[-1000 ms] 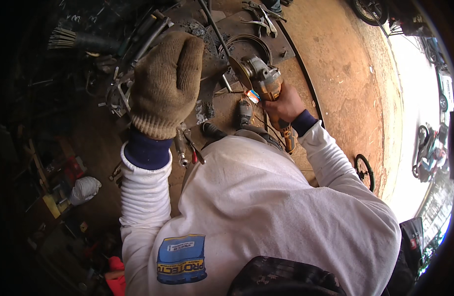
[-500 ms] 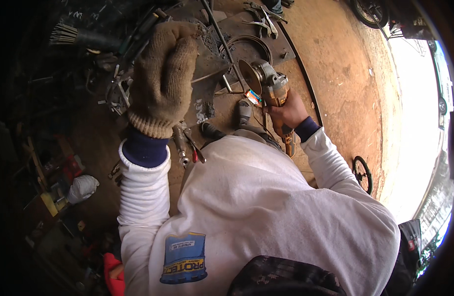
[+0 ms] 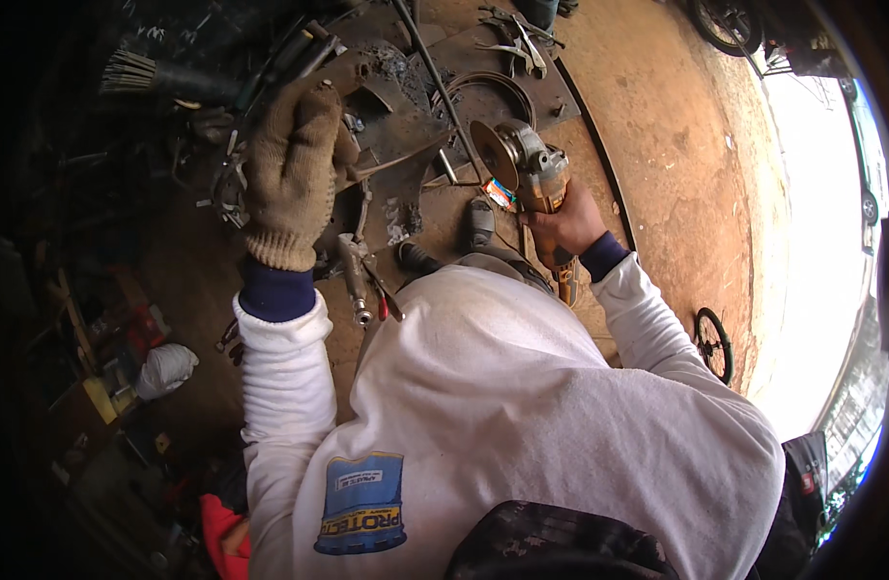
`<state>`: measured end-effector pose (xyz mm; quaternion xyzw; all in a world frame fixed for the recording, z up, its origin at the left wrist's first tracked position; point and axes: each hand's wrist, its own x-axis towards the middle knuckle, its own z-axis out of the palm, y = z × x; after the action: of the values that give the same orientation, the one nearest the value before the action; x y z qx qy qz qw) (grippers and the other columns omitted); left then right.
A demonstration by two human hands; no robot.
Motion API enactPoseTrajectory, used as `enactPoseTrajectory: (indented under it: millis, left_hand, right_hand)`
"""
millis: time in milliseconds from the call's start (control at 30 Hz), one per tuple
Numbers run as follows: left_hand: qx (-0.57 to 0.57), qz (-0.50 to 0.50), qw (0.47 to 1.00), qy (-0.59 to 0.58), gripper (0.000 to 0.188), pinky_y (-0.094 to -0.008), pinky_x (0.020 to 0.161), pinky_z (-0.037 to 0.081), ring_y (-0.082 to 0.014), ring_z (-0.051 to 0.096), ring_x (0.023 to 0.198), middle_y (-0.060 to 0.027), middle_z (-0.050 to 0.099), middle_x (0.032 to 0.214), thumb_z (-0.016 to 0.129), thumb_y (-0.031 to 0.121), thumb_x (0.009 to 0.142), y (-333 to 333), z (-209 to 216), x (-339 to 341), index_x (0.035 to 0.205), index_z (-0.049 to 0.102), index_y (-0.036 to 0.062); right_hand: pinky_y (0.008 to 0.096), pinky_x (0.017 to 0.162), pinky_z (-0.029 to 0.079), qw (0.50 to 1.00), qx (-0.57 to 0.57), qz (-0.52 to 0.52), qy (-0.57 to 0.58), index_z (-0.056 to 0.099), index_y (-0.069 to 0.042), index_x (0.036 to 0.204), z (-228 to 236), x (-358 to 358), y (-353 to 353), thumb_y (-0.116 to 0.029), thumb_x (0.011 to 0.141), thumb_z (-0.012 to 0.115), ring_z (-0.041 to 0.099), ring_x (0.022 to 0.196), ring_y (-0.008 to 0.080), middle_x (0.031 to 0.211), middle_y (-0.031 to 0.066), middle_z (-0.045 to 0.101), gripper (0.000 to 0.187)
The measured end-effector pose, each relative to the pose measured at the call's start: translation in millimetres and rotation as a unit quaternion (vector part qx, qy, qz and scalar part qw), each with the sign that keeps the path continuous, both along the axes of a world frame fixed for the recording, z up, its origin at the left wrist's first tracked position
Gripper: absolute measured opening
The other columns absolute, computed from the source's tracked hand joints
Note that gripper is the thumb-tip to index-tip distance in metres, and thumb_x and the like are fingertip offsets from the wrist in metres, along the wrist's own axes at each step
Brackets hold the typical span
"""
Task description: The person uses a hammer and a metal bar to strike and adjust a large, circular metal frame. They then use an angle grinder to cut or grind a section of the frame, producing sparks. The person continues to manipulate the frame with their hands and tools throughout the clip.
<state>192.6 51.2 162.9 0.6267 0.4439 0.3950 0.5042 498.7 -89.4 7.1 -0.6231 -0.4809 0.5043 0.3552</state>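
Note:
My bare right hand (image 3: 566, 224) is wrapped round the body of an angle grinder (image 3: 543, 184), whose round disc (image 3: 494, 155) points up and to the left. Whether the disc spins I cannot tell. My left hand (image 3: 292, 174), in a brown knitted glove, is raised at the left of the metal work surface (image 3: 406, 106). Its fingers are bent and pressed together; a small pale spot shows at a fingertip, and what they hold, if anything, is hidden. A thin metal strip (image 3: 406, 159) lies just right of the glove.
Locking pliers (image 3: 518, 43) and a coiled rod (image 3: 507, 89) rest on the far part of the work surface. A long bar (image 3: 431, 63) crosses it. Near my knees are a metal tool (image 3: 354, 275) and red-handled pliers (image 3: 385, 302). A wire brush-like bundle (image 3: 130, 73) is at far left.
My gloved left hand has moved lower and left, uncovering more of the work surface and the metal strip. My right hand and the grinder have stayed nearly in place.

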Motion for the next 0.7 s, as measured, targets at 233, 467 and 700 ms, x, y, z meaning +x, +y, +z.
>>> enactPoseTrajectory:
  millis: [233,467,700]
  left_hand:
    - [0.056,0.047,0.996,0.050,0.023,-0.0223,0.050,0.040,-0.0045,0.050,0.055,0.0023,0.060,0.070,0.061,0.026,0.103,-14.1,11.9,22.6,0.106,0.069,0.0045]
    - [0.096,0.039,0.991,0.088,0.024,-0.0234,0.047,0.039,-0.0043,0.050,0.052,0.0023,0.059,0.067,0.059,0.026,0.104,-11.8,12.2,23.7,0.104,0.070,0.0046]
    - [0.120,0.035,0.987,0.102,0.024,-0.0295,0.051,0.045,-0.0132,0.059,0.054,-0.0057,0.066,0.073,0.059,0.024,0.102,-21.4,1.1,14.9,0.097,0.071,0.0036]
  right_hand:
    - [0.0361,0.087,0.053,1.000,-0.016,0.016,-0.003,0.061,0.000,0.117,0.9,-0.3,2.2,-0.016,0.067,0.084,0.067,0.093,0.0210,0.101,0.0116,0.071,0.057]
    - [0.0360,0.090,0.052,0.999,-0.026,0.016,0.020,0.060,0.002,0.117,2.1,1.3,2.6,-0.016,0.067,0.084,0.066,0.096,0.0215,0.104,0.0124,0.071,0.059]
    - [0.0365,0.090,0.052,0.999,-0.038,0.015,-0.009,0.060,0.001,0.119,4.2,1.5,2.0,-0.016,0.067,0.085,0.066,0.097,0.0234,0.105,0.0131,0.070,0.060]
